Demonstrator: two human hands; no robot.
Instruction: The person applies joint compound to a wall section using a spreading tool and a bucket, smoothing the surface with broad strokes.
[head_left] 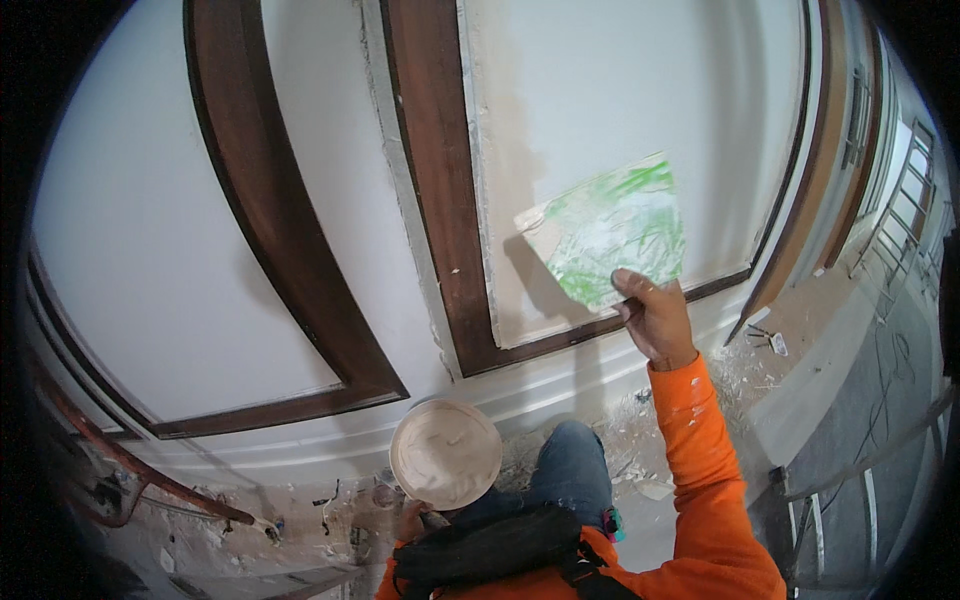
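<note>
While the right hand [655, 318] pinches the lower edge of the flat green, plaster-smeared plastic spreader [610, 232] against the white wall panel [620, 90] near its dark brown wooden frame [440, 190], a steep blade angle would likely gouge the wet coat. The left hand [410, 520] grips from below the round pan of pale filler [446, 452], held above the floor; tilting it risks a spill onto the blue-trousered knee [570, 470].

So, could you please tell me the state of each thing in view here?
Green scraper sheet: smeared with white filler, pressed flat to the wall panel.
Right hand: gripping the sheet's lower edge.
Round tray: loaded with pale putty, held level.
Left hand: under the tray, mostly hidden.
Wall panel: partly coated.
</note>
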